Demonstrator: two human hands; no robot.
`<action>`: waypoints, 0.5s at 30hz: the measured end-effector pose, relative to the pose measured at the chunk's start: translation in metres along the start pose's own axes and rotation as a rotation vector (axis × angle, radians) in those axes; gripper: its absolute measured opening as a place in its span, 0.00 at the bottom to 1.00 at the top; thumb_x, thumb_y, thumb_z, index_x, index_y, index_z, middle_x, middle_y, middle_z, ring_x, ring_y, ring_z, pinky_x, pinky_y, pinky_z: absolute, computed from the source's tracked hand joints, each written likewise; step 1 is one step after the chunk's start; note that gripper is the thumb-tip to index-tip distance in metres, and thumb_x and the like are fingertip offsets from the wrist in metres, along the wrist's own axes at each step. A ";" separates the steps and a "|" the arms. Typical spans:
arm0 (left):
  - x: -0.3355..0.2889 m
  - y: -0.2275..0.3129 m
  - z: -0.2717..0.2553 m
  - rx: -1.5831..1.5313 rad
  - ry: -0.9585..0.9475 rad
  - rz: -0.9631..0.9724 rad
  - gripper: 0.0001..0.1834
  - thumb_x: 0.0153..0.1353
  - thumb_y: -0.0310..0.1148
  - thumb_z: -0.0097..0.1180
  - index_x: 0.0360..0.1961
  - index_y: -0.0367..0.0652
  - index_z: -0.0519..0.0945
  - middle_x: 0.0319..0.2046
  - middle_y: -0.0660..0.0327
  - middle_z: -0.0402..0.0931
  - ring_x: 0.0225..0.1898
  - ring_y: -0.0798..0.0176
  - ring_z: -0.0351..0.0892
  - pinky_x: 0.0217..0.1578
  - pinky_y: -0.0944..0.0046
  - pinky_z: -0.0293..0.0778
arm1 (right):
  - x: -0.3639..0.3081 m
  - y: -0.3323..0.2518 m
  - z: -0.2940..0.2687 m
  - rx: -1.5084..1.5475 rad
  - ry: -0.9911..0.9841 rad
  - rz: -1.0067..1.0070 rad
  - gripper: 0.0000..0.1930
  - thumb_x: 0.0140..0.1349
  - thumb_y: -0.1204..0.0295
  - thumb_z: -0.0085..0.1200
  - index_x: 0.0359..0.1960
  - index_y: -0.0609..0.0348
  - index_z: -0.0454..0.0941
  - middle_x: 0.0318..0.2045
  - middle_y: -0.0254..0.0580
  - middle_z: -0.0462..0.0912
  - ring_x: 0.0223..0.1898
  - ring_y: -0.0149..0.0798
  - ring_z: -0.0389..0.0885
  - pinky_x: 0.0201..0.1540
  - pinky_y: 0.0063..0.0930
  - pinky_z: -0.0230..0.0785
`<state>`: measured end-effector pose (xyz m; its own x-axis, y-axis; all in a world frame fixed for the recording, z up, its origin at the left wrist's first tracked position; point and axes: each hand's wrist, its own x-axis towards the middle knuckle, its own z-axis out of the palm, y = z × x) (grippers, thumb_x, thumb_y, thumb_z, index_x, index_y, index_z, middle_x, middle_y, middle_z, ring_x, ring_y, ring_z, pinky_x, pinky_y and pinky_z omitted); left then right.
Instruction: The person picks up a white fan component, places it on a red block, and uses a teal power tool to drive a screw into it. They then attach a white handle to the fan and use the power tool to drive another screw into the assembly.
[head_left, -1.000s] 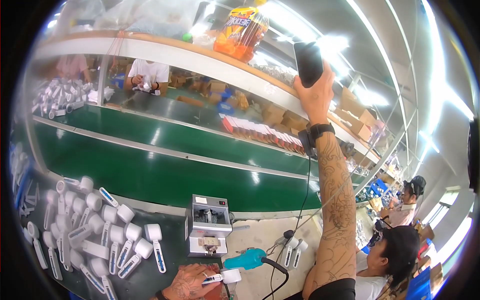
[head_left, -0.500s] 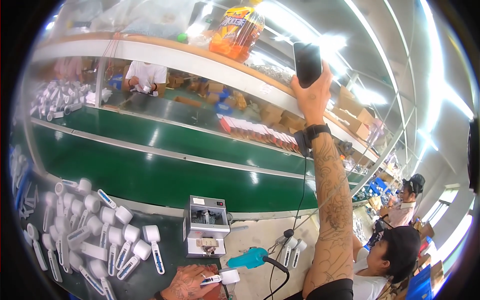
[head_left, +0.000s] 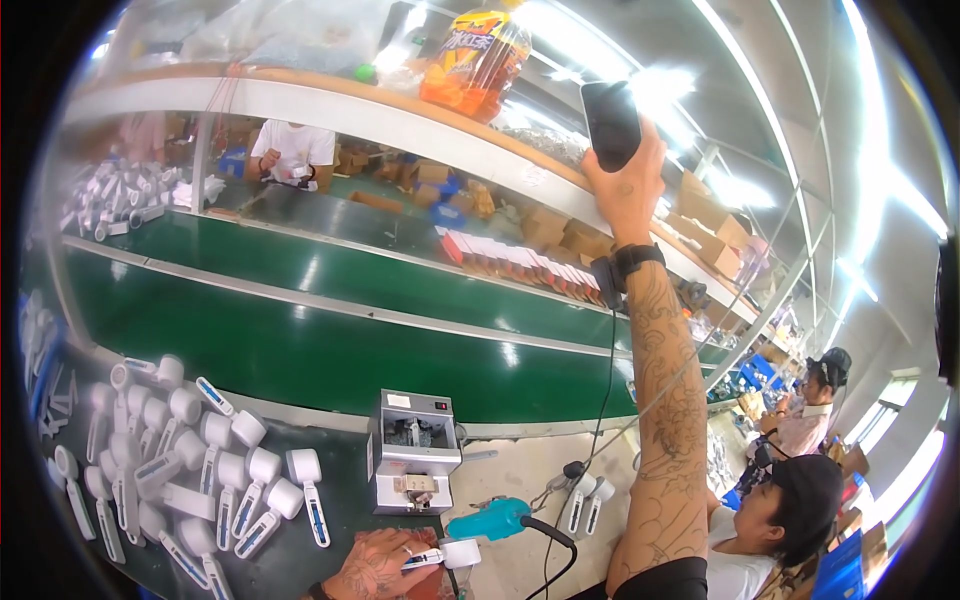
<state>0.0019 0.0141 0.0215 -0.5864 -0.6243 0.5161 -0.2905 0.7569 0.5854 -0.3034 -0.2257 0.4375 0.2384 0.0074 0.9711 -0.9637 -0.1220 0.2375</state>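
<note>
My right arm reaches up across the right side. At its end my right hand (head_left: 628,190) grips a dark-screened phone (head_left: 612,125) near the front edge of the raised shelf. At the bottom, my left hand (head_left: 378,565) lies over the handle of a white spoon-shaped device (head_left: 460,553), fingers closed on it; its round head sticks out to the right. A reddish piece (head_left: 428,583) shows beneath that hand. Just behind stands a small grey bench machine (head_left: 412,455). A teal corded hand tool (head_left: 490,520) lies right of the machine.
Many similar white devices (head_left: 240,480) are heaped at left. A green conveyor (head_left: 300,355) runs behind the bench, under a shelf (head_left: 330,100) with a large drink bottle (head_left: 475,65). Black cables hang beside my right arm. Co-workers sit at right (head_left: 785,515) and across the conveyor (head_left: 292,150).
The phone in my right hand has tilted slightly, its top moving left. The teal tool sits slightly farther left. My left hand stays almost still on the device.
</note>
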 end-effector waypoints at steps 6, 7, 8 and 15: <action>0.002 0.000 0.001 0.057 -0.125 -0.045 0.15 0.55 0.48 0.70 0.40 0.55 0.88 0.38 0.63 0.84 0.39 0.56 0.83 0.34 0.54 0.78 | 0.038 0.021 0.006 0.216 -0.404 0.142 0.33 0.50 0.59 0.69 0.56 0.64 0.76 0.43 0.56 0.84 0.47 0.54 0.82 0.53 0.45 0.74; -0.006 -0.008 0.005 0.066 -0.059 -0.023 0.15 0.55 0.48 0.70 0.40 0.54 0.88 0.39 0.61 0.84 0.39 0.55 0.84 0.36 0.54 0.79 | 0.049 0.005 0.011 0.295 -0.560 0.348 0.34 0.53 0.53 0.67 0.54 0.67 0.77 0.43 0.58 0.85 0.45 0.54 0.85 0.51 0.42 0.76; -0.007 -0.010 0.010 0.062 0.012 0.029 0.15 0.55 0.48 0.70 0.40 0.54 0.88 0.40 0.60 0.84 0.40 0.54 0.84 0.37 0.53 0.79 | 0.053 0.022 0.030 0.122 -0.457 0.287 0.37 0.54 0.46 0.65 0.52 0.71 0.78 0.47 0.61 0.85 0.48 0.55 0.85 0.50 0.39 0.76; 0.000 -0.010 0.020 0.043 0.009 0.001 0.14 0.53 0.43 0.72 0.39 0.51 0.88 0.39 0.54 0.84 0.41 0.48 0.84 0.41 0.52 0.80 | 0.034 0.010 0.050 0.097 -0.599 0.384 0.43 0.59 0.37 0.57 0.57 0.70 0.76 0.54 0.60 0.81 0.58 0.52 0.79 0.64 0.39 0.68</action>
<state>-0.0102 0.0103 0.0033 -0.5802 -0.6250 0.5223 -0.3224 0.7651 0.5574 -0.2983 -0.2765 0.4720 -0.0634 -0.5967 0.8000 -0.9843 -0.0947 -0.1487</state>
